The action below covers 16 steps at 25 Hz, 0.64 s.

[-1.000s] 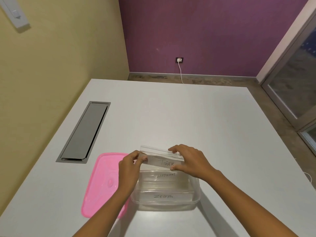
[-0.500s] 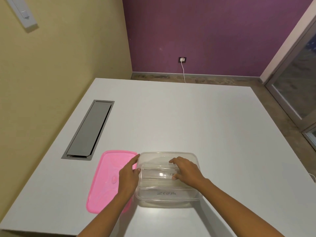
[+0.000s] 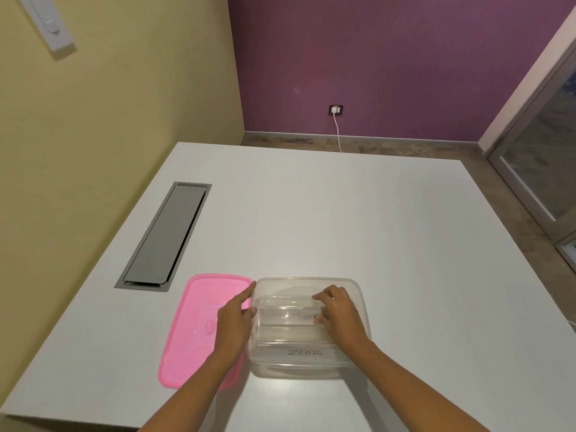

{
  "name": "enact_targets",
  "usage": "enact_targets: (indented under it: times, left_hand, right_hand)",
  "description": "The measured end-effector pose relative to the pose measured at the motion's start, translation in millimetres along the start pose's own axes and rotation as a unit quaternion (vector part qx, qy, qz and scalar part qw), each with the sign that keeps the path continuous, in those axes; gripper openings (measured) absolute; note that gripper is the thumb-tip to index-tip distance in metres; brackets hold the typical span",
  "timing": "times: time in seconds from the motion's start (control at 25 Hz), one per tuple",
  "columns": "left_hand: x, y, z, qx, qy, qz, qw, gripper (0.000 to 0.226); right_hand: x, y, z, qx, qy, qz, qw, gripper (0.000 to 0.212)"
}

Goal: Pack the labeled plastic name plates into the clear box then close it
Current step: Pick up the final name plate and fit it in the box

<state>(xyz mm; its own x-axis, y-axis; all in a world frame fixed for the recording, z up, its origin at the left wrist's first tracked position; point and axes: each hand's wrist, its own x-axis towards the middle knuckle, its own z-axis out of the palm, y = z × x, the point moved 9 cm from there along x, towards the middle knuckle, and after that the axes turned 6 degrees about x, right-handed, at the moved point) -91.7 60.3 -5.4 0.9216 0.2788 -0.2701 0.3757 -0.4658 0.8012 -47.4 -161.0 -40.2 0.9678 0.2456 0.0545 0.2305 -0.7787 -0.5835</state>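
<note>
The clear box [image 3: 307, 281] stands uncovered near the table's front edge. Inside it lies a clear name plate marked TIGER [image 3: 290, 318], and closer to me one marked ZEBRA [image 3: 304, 352]. My right hand [image 3: 341, 313] reaches into the box, its fingers and thumb pinching the right end of the TIGER plate. Outside the box's left wall is my left hand [image 3: 235, 322]; the forefinger points along the rim and the thumb touches the wall. The pink lid [image 3: 193, 328] lies flat on the table just left of the box, partly under my left forearm.
A grey cable hatch [image 3: 165, 235] is set into the white table [image 3: 343, 213] at the left. A yellow wall runs along the table's left side. Beyond the far edge is floor, a purple wall with a socket and a glass door at right.
The TIGER plate, held above the box by both hands a second ago, has gone down into it. My left hand has let go and shifted to the box's left wall.
</note>
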Motion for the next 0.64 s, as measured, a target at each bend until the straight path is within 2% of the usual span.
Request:
enact_targets:
  times: [0.16,0.4,0.64]
  left_hand:
    - [-0.4,-0.9,0.1,-0.006,0.003,-0.005,1.0,0.054]
    - [-1.1,-2.3,2.0,-0.001,0.004,-0.01,1.0,0.052]
    - [-1.0,3.4,0.1,-0.004,-0.018,0.024,1.0,0.048]
  right_hand:
    - [-0.9,-2.3,-3.7,0.0,0.035,0.006,0.999,0.047]
    - [-5.1,-12.9,-0.5,-0.039,0.019,-0.044,0.998,0.047]
    - [-6.1,-8.4,-7.4,0.026,0.006,-0.03,0.999,0.034]
